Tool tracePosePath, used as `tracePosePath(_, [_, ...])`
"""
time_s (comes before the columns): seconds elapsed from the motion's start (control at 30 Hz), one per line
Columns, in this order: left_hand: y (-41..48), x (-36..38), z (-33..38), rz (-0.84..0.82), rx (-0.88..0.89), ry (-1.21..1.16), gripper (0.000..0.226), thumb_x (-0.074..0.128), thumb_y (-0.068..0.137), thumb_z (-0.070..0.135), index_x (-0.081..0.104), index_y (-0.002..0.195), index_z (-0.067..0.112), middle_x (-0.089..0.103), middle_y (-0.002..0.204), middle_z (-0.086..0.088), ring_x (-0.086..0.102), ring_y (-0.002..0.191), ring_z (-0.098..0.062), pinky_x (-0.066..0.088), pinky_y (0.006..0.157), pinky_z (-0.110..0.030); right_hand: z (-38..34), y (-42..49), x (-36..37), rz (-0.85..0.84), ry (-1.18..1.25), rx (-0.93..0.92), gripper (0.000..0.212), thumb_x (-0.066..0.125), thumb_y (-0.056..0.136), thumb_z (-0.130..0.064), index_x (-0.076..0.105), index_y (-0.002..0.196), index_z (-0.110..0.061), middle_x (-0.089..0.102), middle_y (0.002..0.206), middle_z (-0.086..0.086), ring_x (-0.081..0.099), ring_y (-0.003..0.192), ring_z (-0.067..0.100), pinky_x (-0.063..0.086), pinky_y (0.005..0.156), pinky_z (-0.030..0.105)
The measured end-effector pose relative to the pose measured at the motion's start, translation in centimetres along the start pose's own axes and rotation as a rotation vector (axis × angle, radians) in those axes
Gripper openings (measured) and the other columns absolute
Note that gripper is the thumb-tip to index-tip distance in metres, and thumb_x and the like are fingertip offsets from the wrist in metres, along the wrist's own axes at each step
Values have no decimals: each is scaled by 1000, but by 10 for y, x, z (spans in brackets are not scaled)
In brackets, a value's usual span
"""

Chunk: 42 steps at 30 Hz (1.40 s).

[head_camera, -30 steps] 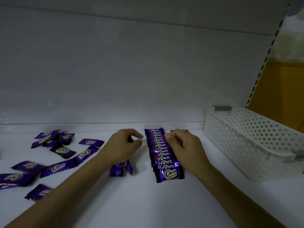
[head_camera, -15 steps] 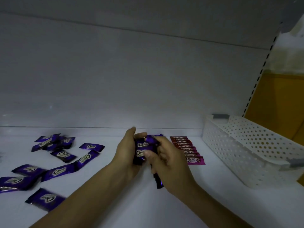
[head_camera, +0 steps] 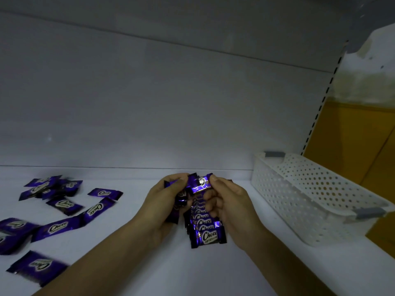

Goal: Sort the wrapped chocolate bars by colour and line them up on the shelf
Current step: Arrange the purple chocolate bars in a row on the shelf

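Observation:
A row of purple Choco bars [head_camera: 207, 229] lies overlapped on the white shelf [head_camera: 213, 272], running from front to back. Above its far end, my right hand [head_camera: 229, 207] pinches one purple bar [head_camera: 199, 184] by its top edge with thumb and forefinger. My left hand [head_camera: 164, 201] grips a few purple bars [head_camera: 178, 205] in its curled fingers, close beside the right hand. Several loose purple bars [head_camera: 57, 210] lie scattered at the left. The red bars seen earlier are hidden behind my right hand.
A white perforated plastic basket [head_camera: 310, 195] stands at the right of the shelf, its long side angled toward the front. The shelf's back wall [head_camera: 149, 103] rises just behind the bars. A slotted upright [head_camera: 320, 103] and a yellow panel lie at the far right.
Both hands came together over the row. My left hand picked up purple bars, and my right hand now pinches one of them above the row's far end.

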<state>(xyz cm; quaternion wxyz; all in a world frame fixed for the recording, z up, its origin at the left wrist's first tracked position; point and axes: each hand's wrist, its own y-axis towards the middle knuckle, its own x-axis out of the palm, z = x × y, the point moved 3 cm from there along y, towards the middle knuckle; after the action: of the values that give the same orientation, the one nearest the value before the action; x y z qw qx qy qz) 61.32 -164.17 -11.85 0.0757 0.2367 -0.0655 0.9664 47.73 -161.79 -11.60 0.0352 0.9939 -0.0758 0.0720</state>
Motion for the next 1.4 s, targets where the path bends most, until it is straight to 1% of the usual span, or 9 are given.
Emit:
tracePosePath(0.27, [1, -8, 1, 70, 37, 110, 11, 53, 95, 12, 63, 92, 15, 68, 60, 1, 61, 52, -8, 43, 41, -19, -5, 0, -7, -29, 129, -16, 26, 51, 93, -27, 61, 99, -4, 62, 62, 3, 52, 47, 11, 44, 48, 21])
tracePosePath(0.4, [0, -7, 0, 64, 41, 136, 16, 52, 94, 9, 64, 87, 15, 70, 61, 2, 62, 49, -6, 43, 38, -18, -8, 0, -6, -39, 127, -35, 27, 51, 92, -30, 66, 97, -8, 71, 81, 9, 64, 61, 15, 50, 54, 23])
tracePosePath(0.53, [0, -9, 3, 91, 97, 197, 15, 53, 92, 10, 66, 84, 15, 66, 57, 7, 57, 46, -3, 41, 39, -18, -6, -3, -3, -58, 2, -96, 9, 61, 88, -12, 60, 97, -11, 71, 87, 4, 65, 65, 13, 51, 57, 22])
tracePosePath(0.77, [2, -11, 5, 35, 140, 294, 23, 63, 88, 35, 69, 82, 14, 59, 58, 0, 46, 44, -6, 34, 39, -18, -4, -5, -4, -25, -130, -149, 18, 66, 82, -4, 64, 98, -12, 72, 82, -2, 67, 65, 8, 49, 56, 15])
tracePosePath(1.0, [-10, 4, -3, -172, 263, 430, 16, 62, 89, 7, 67, 74, 9, 58, 49, 7, 46, 38, -1, 32, 37, -9, -5, -2, -6, -50, 49, -112, 13, 59, 90, -18, 66, 93, -8, 71, 85, 6, 67, 73, 14, 52, 64, 21])
tracePosePath(1.1, [-11, 4, -3, -50, 366, 385, 18, 58, 91, 3, 65, 75, 7, 60, 51, 10, 48, 41, 2, 35, 40, -9, -23, -6, -13, -29, -81, -267, 11, 57, 90, -14, 67, 94, -11, 72, 82, 2, 67, 71, 12, 53, 62, 22])
tracePosePath(1.17, [-10, -4, 0, 92, 477, 359, 17, 59, 92, 7, 65, 76, 10, 62, 56, 11, 52, 47, 3, 39, 46, -8, -42, -13, -18, -119, -197, -372, 13, 62, 84, -10, 67, 94, -19, 73, 78, -4, 68, 69, 8, 54, 62, 19])
tracePosePath(1.3, [-6, -17, 0, 214, 554, 377, 17, 58, 94, 18, 63, 78, 19, 62, 59, 15, 52, 49, -1, 39, 45, -11, -56, -23, -21, -450, -624, -356, 14, 72, 77, -13, 70, 84, -24, 73, 79, -7, 70, 76, 9, 52, 62, 15])
tracePosePath(1.4, [0, -21, -4, 253, 555, 372, 18, 57, 95, 26, 63, 78, 21, 61, 59, 17, 52, 50, -2, 42, 49, -11, -35, -22, -23, -550, -913, -308, 11, 76, 77, -15, 73, 83, -24, 72, 81, -5, 67, 80, 14, 53, 70, 23])
